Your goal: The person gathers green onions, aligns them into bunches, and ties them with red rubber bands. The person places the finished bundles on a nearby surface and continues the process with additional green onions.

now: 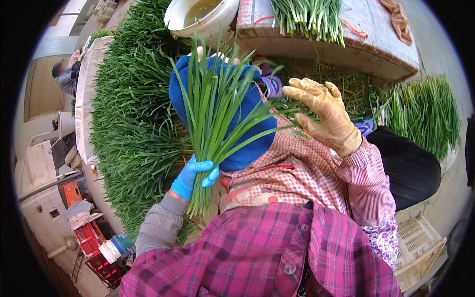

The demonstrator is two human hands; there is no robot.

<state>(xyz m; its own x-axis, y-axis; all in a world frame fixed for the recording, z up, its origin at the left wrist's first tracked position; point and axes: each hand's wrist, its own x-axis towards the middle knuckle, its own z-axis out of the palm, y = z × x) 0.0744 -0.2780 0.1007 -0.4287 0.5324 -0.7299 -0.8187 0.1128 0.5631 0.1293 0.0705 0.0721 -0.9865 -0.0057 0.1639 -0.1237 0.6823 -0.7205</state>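
Note:
My left hand [195,177], in a thin blue glove, is closed round the lower part of a bunch of garlic chives [210,111]. The long green leaves fan out away from me, over a blue cloth-like pad [260,141] on my lap. To the right, my right hand [324,114], in a stained cream glove, is raised with its thumb apart from loosely bent fingers. Nothing shows in it, and some leaf tips of the bunch reach close to its thumb. A checked apron [297,168] lies under both hands.
A long heap of garlic chives [138,123] lines my left side. Ahead stand a white bucket [213,22] of liquid and a low block [326,52] bearing chives [311,20]. More chives [425,114] stand at right, above a plastic crate [418,242]. Another person [67,76] is far left.

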